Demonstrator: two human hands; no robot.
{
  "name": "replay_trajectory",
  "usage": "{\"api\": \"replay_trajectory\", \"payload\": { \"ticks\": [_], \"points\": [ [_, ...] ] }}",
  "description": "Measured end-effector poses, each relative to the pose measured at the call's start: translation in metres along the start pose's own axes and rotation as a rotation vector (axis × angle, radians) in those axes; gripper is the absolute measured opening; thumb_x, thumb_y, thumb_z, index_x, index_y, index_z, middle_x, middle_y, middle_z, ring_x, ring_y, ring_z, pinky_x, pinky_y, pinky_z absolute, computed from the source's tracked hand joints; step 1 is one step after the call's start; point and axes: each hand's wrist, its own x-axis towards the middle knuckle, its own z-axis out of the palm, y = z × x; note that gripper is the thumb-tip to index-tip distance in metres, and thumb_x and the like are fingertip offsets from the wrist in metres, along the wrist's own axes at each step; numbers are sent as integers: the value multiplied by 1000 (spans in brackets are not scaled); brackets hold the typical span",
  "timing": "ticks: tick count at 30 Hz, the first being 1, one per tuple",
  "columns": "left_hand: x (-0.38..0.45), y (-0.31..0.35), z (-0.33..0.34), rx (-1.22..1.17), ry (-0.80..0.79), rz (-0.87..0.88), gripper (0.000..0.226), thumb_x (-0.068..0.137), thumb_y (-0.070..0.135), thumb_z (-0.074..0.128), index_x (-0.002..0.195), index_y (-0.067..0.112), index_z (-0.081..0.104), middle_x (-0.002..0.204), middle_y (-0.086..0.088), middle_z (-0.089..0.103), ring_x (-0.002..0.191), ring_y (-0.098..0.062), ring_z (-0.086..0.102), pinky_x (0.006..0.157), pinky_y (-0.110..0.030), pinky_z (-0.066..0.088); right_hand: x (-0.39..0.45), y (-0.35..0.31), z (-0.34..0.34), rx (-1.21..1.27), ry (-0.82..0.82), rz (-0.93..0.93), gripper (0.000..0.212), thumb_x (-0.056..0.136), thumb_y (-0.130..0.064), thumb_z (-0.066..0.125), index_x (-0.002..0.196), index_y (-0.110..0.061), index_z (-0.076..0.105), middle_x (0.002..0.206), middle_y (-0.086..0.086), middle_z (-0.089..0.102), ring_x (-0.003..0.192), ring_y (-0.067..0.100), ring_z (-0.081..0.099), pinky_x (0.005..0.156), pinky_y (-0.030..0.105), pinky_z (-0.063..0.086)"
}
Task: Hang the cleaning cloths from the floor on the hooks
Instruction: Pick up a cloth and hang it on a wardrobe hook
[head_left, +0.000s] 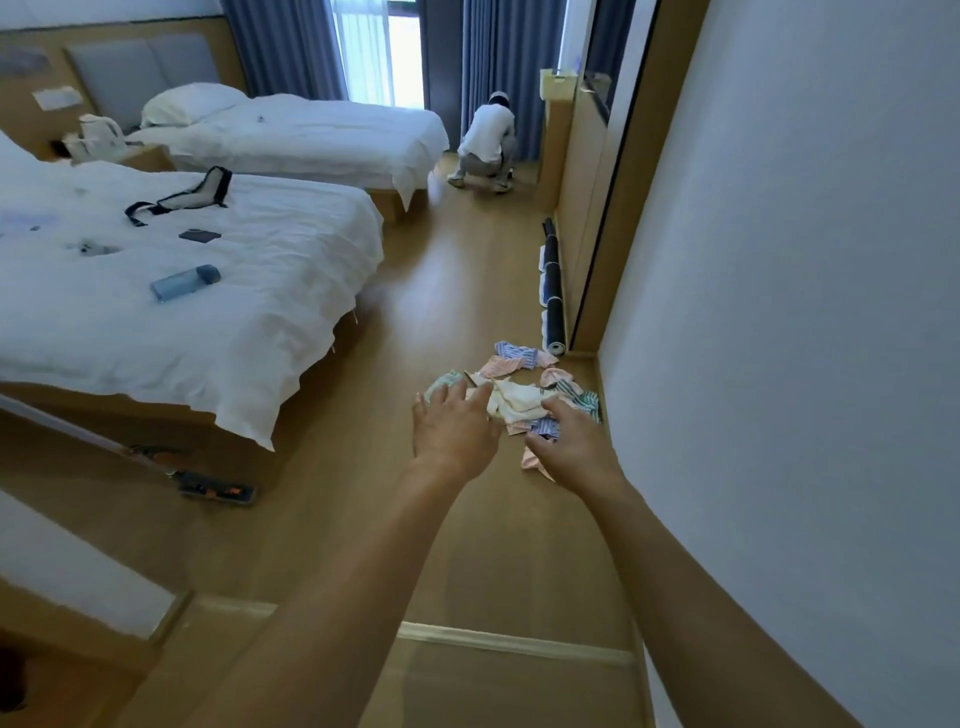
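A heap of small cleaning cloths (519, 397), striped pink, blue and green with white ones in the middle, lies on the wooden floor close to the right wall. My left hand (454, 428) is stretched out with spread fingers at the heap's left edge, over a green cloth (441, 383). My right hand (574, 447) reaches with relaxed fingers over the heap's near right side, above a pink striped cloth (531, 460). Neither hand holds anything. No hooks are in view.
A white wall (779, 312) runs along the right. A bed (182, 291) with a blue bottle (184, 281) stands at the left. Rolled dark mats (553, 301) lie by the wall beyond the heap. A person (488, 143) crouches at the far curtains.
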Motion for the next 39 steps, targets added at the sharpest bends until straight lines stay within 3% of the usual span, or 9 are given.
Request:
{"api": "replay_trajectory", "payload": {
  "ticks": [7, 15, 23, 39],
  "points": [
    [48, 45, 30, -29, -77, 72, 54, 98, 47, 41, 148, 32, 32, 156, -3, 31, 145, -24, 22, 118, -52, 10, 38, 44, -13, -42, 15, 83, 53, 90, -36, 61, 139, -22, 47, 138, 8, 52, 124, 26, 49, 98, 35, 43],
    [133, 57, 73, -21, -158, 176, 54, 97, 47, 43, 148, 29, 32, 153, -4, 35, 143, -27, 26, 117, -51, 15, 105, 78, -3, -42, 33, 202, 50, 85, -36, 63, 132, -21, 53, 127, 9, 59, 115, 27, 55, 86, 31, 44],
    [250, 49, 103, -42, -234, 248, 53, 95, 46, 45, 144, 30, 36, 149, -3, 40, 140, -27, 30, 116, -51, 19, 208, 86, 2, -87, -9, 327, 58, 88, -38, 59, 143, -24, 43, 139, 8, 51, 125, 25, 49, 100, 36, 43],
    [390, 40, 146, -22, -342, 256, 51, 94, 46, 46, 142, 28, 41, 143, -6, 47, 133, -29, 40, 110, -47, 25, 332, 123, 16, -48, -41, 438, 61, 88, -37, 63, 143, -23, 42, 136, 12, 51, 124, 28, 49, 98, 33, 41]
  ]
}}
